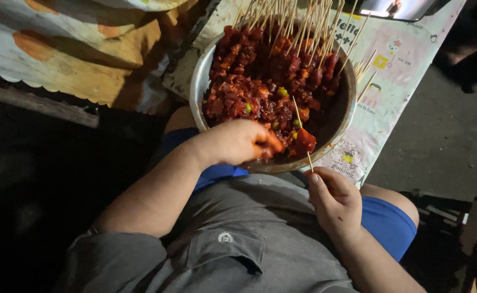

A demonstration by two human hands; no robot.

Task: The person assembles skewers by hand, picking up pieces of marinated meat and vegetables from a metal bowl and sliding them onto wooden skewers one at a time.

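A round metal bowl rests against my knees, full of red marinated meat pieces with bits of green. Many wooden skewers loaded with meat lean on its far rim. My left hand reaches over the near rim, its fingertips pinching a piece of meat in the bowl. My right hand sits just below the rim and grips a thin wooden skewer by its lower end. The skewer points up into the bowl, with a red meat chunk threaded on it.
A patterned plastic sheet lies under the bowl on the right. A cloth with orange patches covers the upper left. Grey pavement shows at right, a dark crate by my right knee, a lit screen at top.
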